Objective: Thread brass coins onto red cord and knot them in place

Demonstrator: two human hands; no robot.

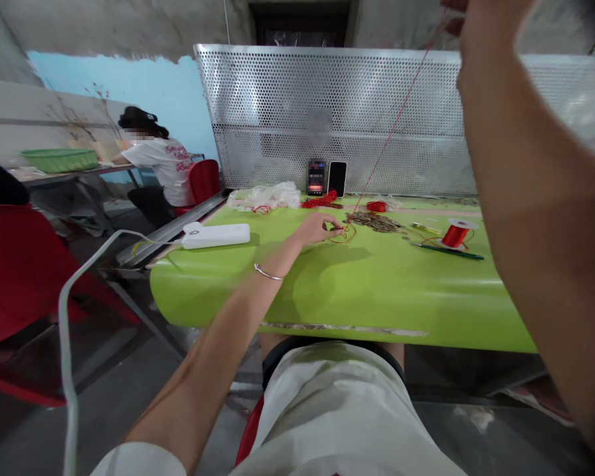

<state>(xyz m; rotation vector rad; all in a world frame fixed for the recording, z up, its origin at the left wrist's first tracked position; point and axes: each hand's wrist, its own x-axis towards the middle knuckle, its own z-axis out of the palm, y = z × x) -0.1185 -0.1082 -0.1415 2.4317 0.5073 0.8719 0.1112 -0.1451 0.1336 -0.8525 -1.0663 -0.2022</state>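
My left hand (317, 229) is closed in a pinch on a red cord (346, 230) just above the green tabletop. Loops of the cord hang by its fingertips, beside a pile of coin-like discs (377, 222). From there a thin red strand (395, 122) runs taut, up and to the right. Its upper end meets my right hand (480, 26), raised high at the top edge of the view. Those fingers are closed on the strand and partly cut off by the frame. A spool of red thread (456, 234) stands on the right, with a dark green pen-like tool (449, 251) before it.
Two phones (336, 179) lean against a perforated metal panel (258, 99). Red cord bundles (322, 199) and a clear plastic bag (272, 196) lie at the back. A white power strip (216, 235) is at left. Beyond, a person (161, 162) sits at another table.
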